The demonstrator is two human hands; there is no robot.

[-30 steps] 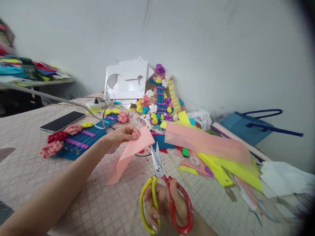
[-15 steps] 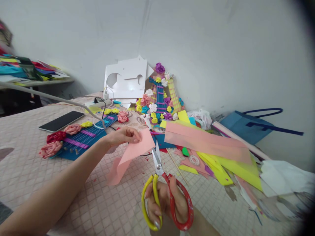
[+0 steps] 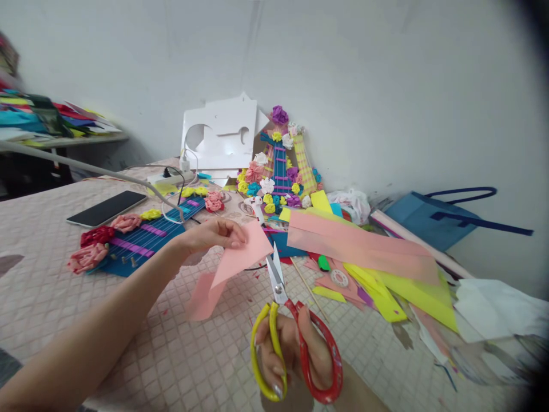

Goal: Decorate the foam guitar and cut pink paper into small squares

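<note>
Between the thumb and fingers of my left hand (image 3: pixel 221 234) is a folded strip of pink paper (image 3: pixel 244 252), its lower end hanging toward the table. My right hand (image 3: pixel 295 349) grips a pair of scissors (image 3: pixel 279 292) with one yellow and one red handle, fingers through both loops. The blades point up and away, slightly parted, with their tips beside the right edge of the pink paper. Whether they touch it I cannot tell. Left of my left hand lies a blue paper guitar (image 3: pixel 148 237) with pink, red and yellow paper flowers.
A wide pink sheet (image 3: pixel 355 243) lies over yellow strips (image 3: pixel 412 297) and scraps at right. Behind are a glue gun (image 3: pixel 256 209), flower-covered guitars (image 3: pixel 281 166) and white cut-out boards (image 3: pixel 218 134). A black phone (image 3: pixel 107 209), power strip (image 3: pixel 171 180) and blue bag (image 3: pixel 429 220) also lie around.
The scissors in my right hand have shifted slightly right. My left hand stays nearly still, and the paper's hanging end has swung a little. The view has shifted slightly.
</note>
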